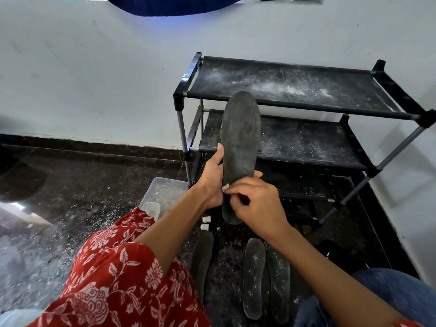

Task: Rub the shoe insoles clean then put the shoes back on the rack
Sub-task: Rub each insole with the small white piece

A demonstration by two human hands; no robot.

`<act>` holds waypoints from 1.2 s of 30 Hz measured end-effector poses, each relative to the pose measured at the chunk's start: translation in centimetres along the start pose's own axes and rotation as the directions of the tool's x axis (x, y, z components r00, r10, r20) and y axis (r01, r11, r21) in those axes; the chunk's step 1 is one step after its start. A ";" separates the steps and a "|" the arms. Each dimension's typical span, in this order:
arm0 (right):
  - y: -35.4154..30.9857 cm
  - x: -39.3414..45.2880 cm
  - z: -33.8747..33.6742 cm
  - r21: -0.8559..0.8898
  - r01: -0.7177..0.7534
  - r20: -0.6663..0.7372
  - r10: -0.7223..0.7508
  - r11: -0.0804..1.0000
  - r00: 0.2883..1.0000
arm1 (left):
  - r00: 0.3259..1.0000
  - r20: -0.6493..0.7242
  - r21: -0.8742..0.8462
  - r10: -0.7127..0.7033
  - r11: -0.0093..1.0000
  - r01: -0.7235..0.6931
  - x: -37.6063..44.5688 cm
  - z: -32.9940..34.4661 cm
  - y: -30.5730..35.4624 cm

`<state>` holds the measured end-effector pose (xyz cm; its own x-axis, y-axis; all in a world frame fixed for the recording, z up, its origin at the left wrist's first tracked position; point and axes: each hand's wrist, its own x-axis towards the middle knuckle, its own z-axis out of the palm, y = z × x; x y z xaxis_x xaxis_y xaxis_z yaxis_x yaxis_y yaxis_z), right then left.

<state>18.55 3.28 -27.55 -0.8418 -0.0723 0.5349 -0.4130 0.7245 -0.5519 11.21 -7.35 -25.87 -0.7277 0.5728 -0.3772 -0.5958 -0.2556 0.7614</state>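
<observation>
While we hold the dark insole [240, 147] up in front of the black shoe rack [306, 109], its long axis runs nearly vertical in the head view, with the rounded toe end pointing up toward the rack's top shelf and the heel end pointing down toward the floor [70, 175]. Our left hand [213, 175] wraps the insole's lower half from the left, thumb laid along its left edge and fingertips showing at its right edge, so this grip is curled around it. Our right hand [257, 204] crosses in front of the heel part, its fingers pinched together on a small white eraser-like piece [225, 187] that touches the insole's left edge. Below, 3 more insoles lie flat on the floor between our knees, 1 on the left [202, 260] and 2 side by side on the right [253, 277], all with long axes running roughly toward the rack. A clear plastic box [165, 192] sits on the floor left of the rack, and 2 small white pieces [205, 222] lie just beside it. White dust speckles both upper shelves.
</observation>
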 end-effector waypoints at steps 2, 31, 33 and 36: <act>0.0 0.2 -0.1 0.003 0.005 -0.087 -0.004 1.000 0.996 | 1.000 -0.006 0.004 0.001 1.000 -0.001 0.0 0.2 0.0; 0.1 0.9 -0.6 -0.026 -0.040 -0.092 0.037 0.999 0.995 | 0.998 -0.059 0.026 0.009 1.000 -0.008 0.3 0.4 -0.3; 0.0 0.5 -0.4 -0.034 -0.028 -0.028 0.027 0.999 0.999 | 0.998 -0.067 0.038 0.001 0.999 0.001 0.4 0.3 -0.3; -0.3 -0.1 -0.1 -0.002 -0.034 0.095 0.034 0.999 0.995 | 0.999 -0.047 0.037 0.003 0.999 -0.001 0.3 0.0 -0.2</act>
<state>18.77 3.13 -27.37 -0.8844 -0.1128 0.4529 -0.3839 0.7277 -0.5684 11.10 -7.07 -26.15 -0.7446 0.5347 -0.3996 -0.5821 -0.2271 0.7808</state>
